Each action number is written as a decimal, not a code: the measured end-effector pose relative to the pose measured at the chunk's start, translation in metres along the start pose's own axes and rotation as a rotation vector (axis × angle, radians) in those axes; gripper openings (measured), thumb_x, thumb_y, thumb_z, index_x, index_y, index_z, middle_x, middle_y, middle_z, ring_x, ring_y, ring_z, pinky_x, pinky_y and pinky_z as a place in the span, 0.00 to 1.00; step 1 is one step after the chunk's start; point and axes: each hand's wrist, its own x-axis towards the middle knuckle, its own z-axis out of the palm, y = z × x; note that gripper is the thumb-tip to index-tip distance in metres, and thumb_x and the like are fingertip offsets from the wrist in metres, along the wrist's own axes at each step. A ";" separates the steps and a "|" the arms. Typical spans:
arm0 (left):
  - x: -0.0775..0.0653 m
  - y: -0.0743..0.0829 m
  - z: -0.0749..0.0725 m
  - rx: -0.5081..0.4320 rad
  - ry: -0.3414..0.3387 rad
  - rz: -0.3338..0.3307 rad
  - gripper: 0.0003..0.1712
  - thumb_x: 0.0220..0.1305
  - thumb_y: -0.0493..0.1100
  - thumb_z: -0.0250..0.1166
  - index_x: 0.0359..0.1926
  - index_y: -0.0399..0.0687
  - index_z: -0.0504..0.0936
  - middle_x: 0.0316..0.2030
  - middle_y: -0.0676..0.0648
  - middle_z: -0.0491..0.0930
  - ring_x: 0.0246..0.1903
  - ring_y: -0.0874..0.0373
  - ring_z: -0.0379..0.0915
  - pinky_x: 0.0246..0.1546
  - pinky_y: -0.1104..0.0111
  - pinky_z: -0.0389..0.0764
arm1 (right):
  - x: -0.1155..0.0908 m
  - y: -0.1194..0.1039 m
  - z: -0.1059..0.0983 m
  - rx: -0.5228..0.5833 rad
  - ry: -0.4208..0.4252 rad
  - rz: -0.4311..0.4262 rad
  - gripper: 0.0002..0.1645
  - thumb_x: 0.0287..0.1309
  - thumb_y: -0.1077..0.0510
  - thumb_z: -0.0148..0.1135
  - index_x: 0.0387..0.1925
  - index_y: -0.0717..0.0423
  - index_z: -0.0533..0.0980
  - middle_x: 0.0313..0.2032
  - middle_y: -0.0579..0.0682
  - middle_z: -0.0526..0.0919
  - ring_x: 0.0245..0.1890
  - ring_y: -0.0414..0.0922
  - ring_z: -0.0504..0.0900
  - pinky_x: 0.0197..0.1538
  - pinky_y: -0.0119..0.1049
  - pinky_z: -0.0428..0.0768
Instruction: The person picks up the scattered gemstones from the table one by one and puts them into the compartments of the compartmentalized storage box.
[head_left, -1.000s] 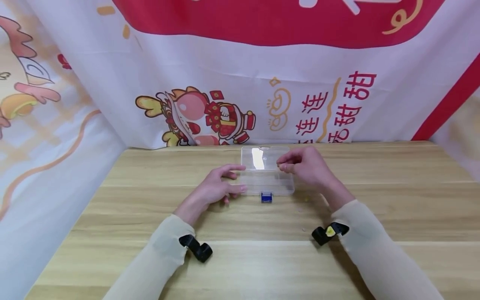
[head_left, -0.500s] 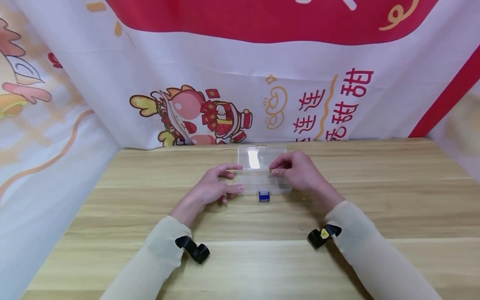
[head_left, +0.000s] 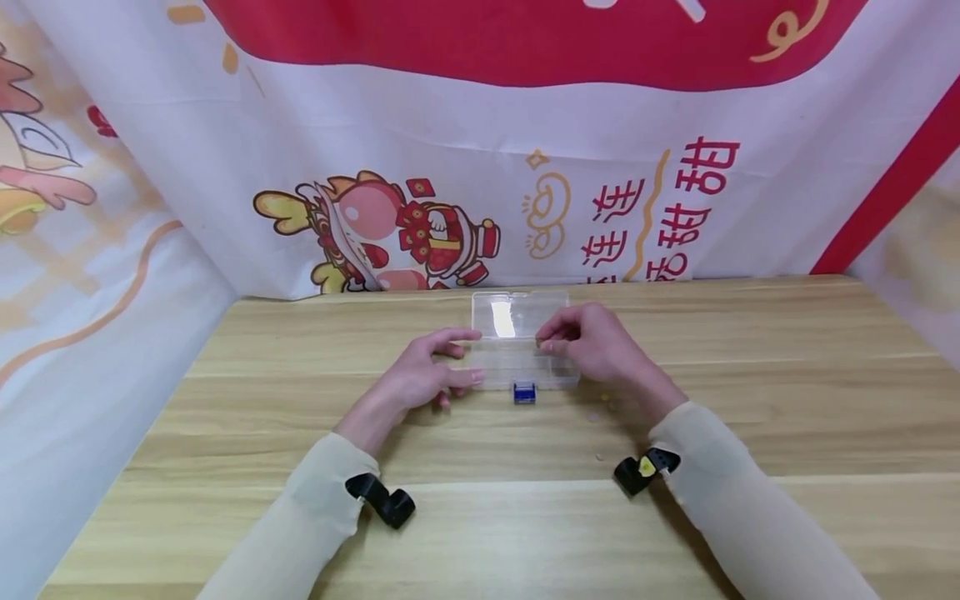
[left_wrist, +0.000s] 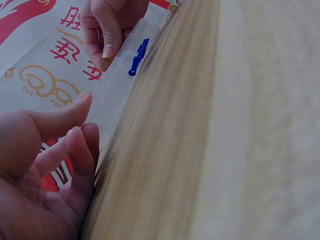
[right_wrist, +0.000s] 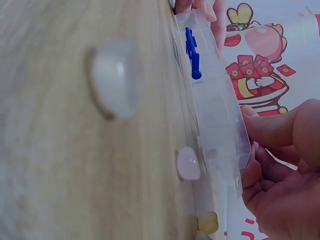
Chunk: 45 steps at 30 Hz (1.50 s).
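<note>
A clear plastic compartment box (head_left: 510,367) stands on the table with its transparent lid (head_left: 532,312) raised back and its blue latch (head_left: 524,392) at the front. My left hand (head_left: 431,367) is at the box's left side, thumb and fingers spread and relaxed at its edge. Over the right part of the box, my right hand (head_left: 596,342) pinches a small brownish-yellow stone (left_wrist: 105,63) between thumb and fingertips. In the right wrist view, the box wall and the fingers mostly hide that stone.
Right of the box and in front of it, a whitish stone (right_wrist: 117,77), a pale pink stone (right_wrist: 188,164) and a yellow stone (right_wrist: 208,222) lie on the wooden table (head_left: 480,533). A printed cloth (head_left: 450,125) hangs behind the table's back edge.
My right hand has moved a little left over the box, holding its pinch. My left hand stays at the box's left edge. The head view has shifted slightly.
</note>
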 end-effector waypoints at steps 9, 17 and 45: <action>0.000 0.002 0.001 -0.039 -0.024 0.008 0.36 0.65 0.39 0.76 0.70 0.67 0.78 0.64 0.43 0.69 0.32 0.55 0.79 0.26 0.71 0.84 | -0.003 0.001 -0.005 -0.020 -0.037 -0.034 0.06 0.70 0.63 0.68 0.45 0.53 0.86 0.42 0.53 0.85 0.43 0.49 0.79 0.47 0.37 0.81; -0.002 0.002 -0.001 -0.037 -0.014 0.004 0.35 0.66 0.39 0.75 0.70 0.67 0.78 0.63 0.43 0.69 0.32 0.54 0.79 0.25 0.71 0.83 | -0.004 -0.001 -0.006 -0.053 -0.062 -0.036 0.06 0.69 0.63 0.69 0.43 0.50 0.86 0.41 0.52 0.85 0.43 0.49 0.80 0.47 0.39 0.82; -0.002 0.000 -0.002 -0.040 -0.019 0.018 0.36 0.65 0.38 0.75 0.71 0.66 0.77 0.63 0.42 0.70 0.31 0.55 0.79 0.24 0.71 0.83 | -0.003 -0.003 -0.001 -0.130 -0.066 -0.022 0.06 0.69 0.62 0.68 0.44 0.50 0.87 0.41 0.50 0.86 0.42 0.48 0.80 0.46 0.38 0.83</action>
